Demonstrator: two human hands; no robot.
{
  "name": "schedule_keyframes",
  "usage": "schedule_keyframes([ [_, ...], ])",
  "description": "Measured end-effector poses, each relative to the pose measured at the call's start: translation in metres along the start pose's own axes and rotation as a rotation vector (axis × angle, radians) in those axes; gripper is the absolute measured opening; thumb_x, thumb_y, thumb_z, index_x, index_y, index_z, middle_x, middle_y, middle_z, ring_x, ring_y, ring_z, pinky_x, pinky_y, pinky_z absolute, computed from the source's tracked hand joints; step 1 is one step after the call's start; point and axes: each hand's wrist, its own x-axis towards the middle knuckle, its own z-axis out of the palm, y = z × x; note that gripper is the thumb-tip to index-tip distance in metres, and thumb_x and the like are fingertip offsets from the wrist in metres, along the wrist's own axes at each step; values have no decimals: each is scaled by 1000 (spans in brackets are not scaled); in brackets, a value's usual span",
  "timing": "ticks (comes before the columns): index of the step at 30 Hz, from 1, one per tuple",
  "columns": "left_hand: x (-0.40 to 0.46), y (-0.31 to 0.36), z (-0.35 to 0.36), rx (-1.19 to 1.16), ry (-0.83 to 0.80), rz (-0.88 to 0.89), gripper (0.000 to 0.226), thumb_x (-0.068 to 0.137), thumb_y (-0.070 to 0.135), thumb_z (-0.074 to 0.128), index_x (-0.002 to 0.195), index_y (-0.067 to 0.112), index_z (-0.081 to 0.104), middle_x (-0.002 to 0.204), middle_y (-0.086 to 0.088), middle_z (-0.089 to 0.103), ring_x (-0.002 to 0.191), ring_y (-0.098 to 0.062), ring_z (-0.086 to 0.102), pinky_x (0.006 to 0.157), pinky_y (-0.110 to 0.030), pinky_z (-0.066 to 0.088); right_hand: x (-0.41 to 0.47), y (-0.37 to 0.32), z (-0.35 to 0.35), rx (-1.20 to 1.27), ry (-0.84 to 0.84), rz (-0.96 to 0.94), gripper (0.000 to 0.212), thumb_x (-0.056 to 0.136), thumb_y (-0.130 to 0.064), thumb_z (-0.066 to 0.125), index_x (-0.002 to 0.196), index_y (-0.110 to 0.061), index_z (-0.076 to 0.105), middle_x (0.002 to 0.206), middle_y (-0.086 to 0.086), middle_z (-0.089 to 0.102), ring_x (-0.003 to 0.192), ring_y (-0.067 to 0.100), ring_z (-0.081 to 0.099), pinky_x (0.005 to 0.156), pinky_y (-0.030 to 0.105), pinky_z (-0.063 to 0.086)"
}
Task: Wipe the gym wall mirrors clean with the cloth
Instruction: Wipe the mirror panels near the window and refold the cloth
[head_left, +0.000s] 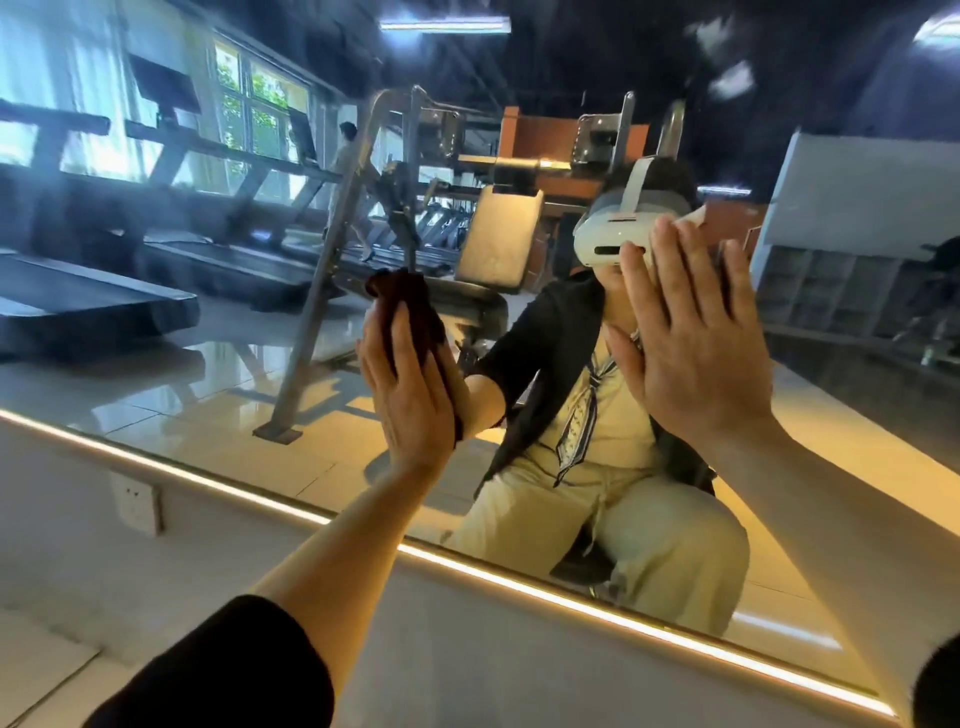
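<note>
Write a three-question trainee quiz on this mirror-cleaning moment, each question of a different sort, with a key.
1. True or false: the left hand presses the dark cloth against the mirror.
2. Which hand lies flat on the glass with nothing in it? A) left B) right C) neither
3. Fill in: on the wall below the lit strip along the mirror's bottom edge sits a white ______.

Key:
1. True.
2. B: the right hand is spread bare on the mirror.
3. Socket.
</note>
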Motion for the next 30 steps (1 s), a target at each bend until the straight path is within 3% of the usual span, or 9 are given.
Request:
schedule_keyframes([
  [2, -5, 1, -1, 29, -3, -35, 41, 109, 34, 33, 145, 16, 31, 149, -27, 35, 137, -43, 39, 106, -58, 41, 0, 0, 1, 1, 8, 1, 65, 109, -48, 23, 161, -9, 15, 166, 20, 12, 154, 35, 9, 125, 54, 7],
  [5, -66, 10, -14, 42, -139, -33, 41, 107, 32, 37, 146, 21, 32, 153, -11, 33, 139, -37, 37, 106, -59, 42, -1, 0, 3, -7, 10, 2, 65, 109, -49, 24, 161, -10, 12, 166, 19, 10, 154, 34, 6, 125, 52, 3],
  [8, -141, 1, -37, 116, -353, 34, 64, 91, 9, 58, 148, 20, 33, 164, 6, 15, 143, -31, 26, 101, -64, 44, -2, 1, 2, -10, -8, 0, 66, 109, -49, 24, 161, -11, 9, 167, 19, 7, 155, 33, 2, 125, 50, -1],
  [10, -160, -6, -44, 91, -384, 5, 80, 80, -4, 71, 148, 16, 33, 167, 8, 3, 141, -33, 26, 97, -65, 47, -3, 0, 1, -18, -13, 2, 66, 109, -48, 25, 161, -10, 9, 167, 19, 6, 155, 33, 1, 125, 50, -1],
  [13, -117, -3, -29, -28, -274, -44, 58, 99, 20, 56, 149, 13, 28, 161, -13, 19, 145, -38, 26, 107, -64, 40, -2, -2, -1, -24, -22, 5, 66, 109, -47, 27, 161, -10, 10, 166, 20, 8, 155, 33, 1, 125, 53, 5],
  [18, 36, 21, 17, -31, -25, -131, 52, 103, 14, 41, 152, 9, 25, 160, -19, 20, 149, -43, 17, 113, -68, 26, 0, -1, 0, -39, -10, 21, 67, 108, -46, 30, 160, -7, 14, 166, 21, 9, 154, 35, 6, 125, 54, 7],
  [23, 40, 97, 53, -37, -175, 186, 55, 99, 8, 50, 150, 13, 32, 161, -15, 23, 152, -31, 12, 117, -63, 20, 2, -1, -1, -48, -4, 15, 67, 106, -47, 35, 159, -7, 22, 165, 19, 13, 154, 34, 10, 125, 53, 11],
  [27, 43, 80, 40, 3, -224, 386, 55, 100, 20, 45, 152, 16, 28, 161, -13, 22, 153, -27, 11, 123, -54, 11, 3, 1, -8, 65, -1, -10, 64, 105, -46, 39, 155, -8, 33, 162, 19, 25, 152, 34, 20, 122, 54, 22],
  [30, 107, 43, 31, 89, -77, 199, 56, 101, 21, 40, 155, 11, 26, 163, -12, 14, 152, -28, 5, 125, -50, 1, 19, 29, -24, 115, 24, -98, 60, 102, -43, 41, 149, -5, 44, 156, 21, 39, 145, 38, 36, 120, 49, 24],
])
